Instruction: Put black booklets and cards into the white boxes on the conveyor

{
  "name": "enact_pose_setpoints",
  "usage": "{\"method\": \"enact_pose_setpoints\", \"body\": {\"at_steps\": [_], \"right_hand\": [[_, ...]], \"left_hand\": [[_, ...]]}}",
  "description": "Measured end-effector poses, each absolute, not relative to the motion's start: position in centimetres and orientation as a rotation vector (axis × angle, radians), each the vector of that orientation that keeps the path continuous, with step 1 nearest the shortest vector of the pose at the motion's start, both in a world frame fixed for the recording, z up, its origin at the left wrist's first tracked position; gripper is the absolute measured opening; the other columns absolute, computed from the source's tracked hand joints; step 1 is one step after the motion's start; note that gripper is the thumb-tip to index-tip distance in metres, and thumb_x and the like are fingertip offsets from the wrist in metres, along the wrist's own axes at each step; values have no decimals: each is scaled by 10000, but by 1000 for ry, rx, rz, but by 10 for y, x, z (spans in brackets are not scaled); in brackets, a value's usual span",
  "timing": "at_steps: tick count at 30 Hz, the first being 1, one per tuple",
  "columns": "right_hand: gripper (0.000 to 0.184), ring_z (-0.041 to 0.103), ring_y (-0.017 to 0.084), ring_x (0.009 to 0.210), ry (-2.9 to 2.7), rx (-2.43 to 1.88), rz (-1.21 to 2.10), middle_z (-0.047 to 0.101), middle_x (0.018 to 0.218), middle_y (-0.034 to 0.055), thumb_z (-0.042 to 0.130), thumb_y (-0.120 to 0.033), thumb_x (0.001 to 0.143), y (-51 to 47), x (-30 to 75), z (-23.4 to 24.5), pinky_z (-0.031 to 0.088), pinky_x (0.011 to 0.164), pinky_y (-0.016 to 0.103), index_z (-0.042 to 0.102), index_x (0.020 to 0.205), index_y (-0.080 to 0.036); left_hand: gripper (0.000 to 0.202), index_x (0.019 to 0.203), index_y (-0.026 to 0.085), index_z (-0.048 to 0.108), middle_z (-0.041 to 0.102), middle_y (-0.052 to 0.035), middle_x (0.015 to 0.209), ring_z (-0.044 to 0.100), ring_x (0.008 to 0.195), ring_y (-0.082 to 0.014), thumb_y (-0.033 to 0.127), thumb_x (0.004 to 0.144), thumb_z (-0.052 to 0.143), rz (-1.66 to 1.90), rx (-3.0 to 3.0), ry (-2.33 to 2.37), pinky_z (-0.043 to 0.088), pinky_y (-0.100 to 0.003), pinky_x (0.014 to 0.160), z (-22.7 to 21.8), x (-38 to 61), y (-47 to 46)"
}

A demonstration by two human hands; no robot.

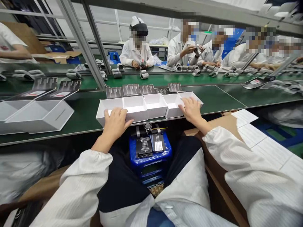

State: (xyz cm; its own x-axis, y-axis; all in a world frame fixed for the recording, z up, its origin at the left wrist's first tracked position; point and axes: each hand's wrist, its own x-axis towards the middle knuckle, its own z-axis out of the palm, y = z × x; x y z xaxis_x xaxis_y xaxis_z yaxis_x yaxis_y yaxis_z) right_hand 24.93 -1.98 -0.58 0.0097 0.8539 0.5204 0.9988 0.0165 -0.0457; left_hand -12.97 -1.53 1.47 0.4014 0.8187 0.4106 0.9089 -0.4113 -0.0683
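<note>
A row of several open white boxes (pixel 155 105) stands side by side at the front edge of the green bench, their black printed lids (pixel 131 89) folded back behind them. My left hand (pixel 115 124) is over the front wall of the leftmost box, fingers hooked toward its inside and thumb stretched to the right. At the other end my right hand (pixel 191 109) grips the front wall of the rightmost box, its fingers curled over the rim. The insides that show are bare white.
More open white boxes (pixel 44 115) stand on the bench at left. Below, a blue stool (pixel 151 159) holds black printed cards (pixel 144 146). White sheets or boxes (pixel 265 138) fill a carton at right. Co-workers (pixel 137 50) sit beyond a green belt (pixel 165 78) carrying grey rolled items.
</note>
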Motion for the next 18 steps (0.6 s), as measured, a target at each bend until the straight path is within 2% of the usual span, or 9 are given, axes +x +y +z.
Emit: {"method": "enact_pose_setpoints", "body": {"at_steps": [2, 4, 6, 8, 10, 12, 14, 16, 18], "right_hand": [[366, 435, 338, 1316, -1934, -1614, -548, 583, 1338, 148, 401, -371, 1039, -45, 231, -21, 255, 1106, 543, 610, 1261, -169], [280, 497, 289, 1258, -2158, -1400, -437, 637, 1253, 115, 444, -318, 1029, -72, 204, -48, 286, 1117, 517, 665, 1150, -195], [214, 537, 296, 1207, -2428, -1341, -252, 681, 1156, 117, 555, -320, 988, -93, 176, -82, 313, 1108, 538, 690, 1082, -184], [287, 525, 338, 1228, -2607, -1426, -109, 674, 1189, 151, 679, -337, 917, -105, 154, -114, 310, 1104, 587, 680, 1132, -146], [305, 530, 334, 1235, -2682, -1504, -31, 650, 1250, 170, 676, -261, 919, -109, 142, -135, 325, 1108, 572, 661, 1188, -118], [217, 598, 276, 1145, -2733, -1510, 41, 680, 1194, 147, 574, -144, 962, -108, 138, -143, 384, 1084, 485, 680, 1150, -117], [217, 650, 239, 1001, -2756, -1529, 113, 719, 1039, 121, 505, -94, 978, -106, 139, -140, 455, 994, 405, 714, 1033, -116], [220, 660, 233, 910, -2742, -1586, 176, 718, 921, 108, 514, -121, 981, -103, 139, -134, 491, 893, 367, 728, 930, -119], [207, 660, 235, 917, -2709, -1612, 246, 715, 915, 101, 560, -198, 982, -102, 140, -129, 495, 865, 349, 740, 901, -134]], "left_hand": [[369, 1234, 148, 547, 569, -201, 1335, 438, 1332, -355, 374, 959, 449, -708, -2343, -1495, 200, -617, 1136, -4, -130, -36], [314, 1187, 150, 584, 591, -182, 1321, 445, 1344, -316, 314, 960, 440, -814, -2456, -1456, 257, -571, 1151, -38, -126, -61], [315, 1186, 139, 605, 605, -178, 1318, 466, 1338, -313, 261, 944, 445, -686, -2701, -1427, 367, -538, 1109, -80, -118, -86], [432, 1331, 140, 543, 519, -181, 1444, 386, 1410, -354, 179, 912, 442, -412, -2854, -1489, 392, -597, 1084, -119, -110, -106], [546, 1418, 176, 481, 453, -163, 1511, 335, 1448, -351, 84, 887, 392, -227, -2872, -1598, 387, -633, 1080, -144, -103, -116], [590, 1410, 207, 504, 473, -146, 1499, 347, 1449, -320, 24, 871, 350, -191, -2841, -1657, 374, -623, 1100, -154, -101, -119], [593, 1370, 218, 555, 513, -138, 1467, 383, 1431, -304, -2, 860, 347, -216, -2832, -1654, 374, -599, 1115, -154, -102, -116], [578, 1327, 218, 599, 555, -135, 1428, 435, 1397, -299, -11, 852, 360, -256, -2852, -1625, 389, -583, 1113, -153, -105, -113], [543, 1279, 218, 635, 602, -126, 1374, 485, 1352, -293, -5, 860, 372, -363, -2862, -1583, 422, -558, 1094, -155, -109, -111]]}}
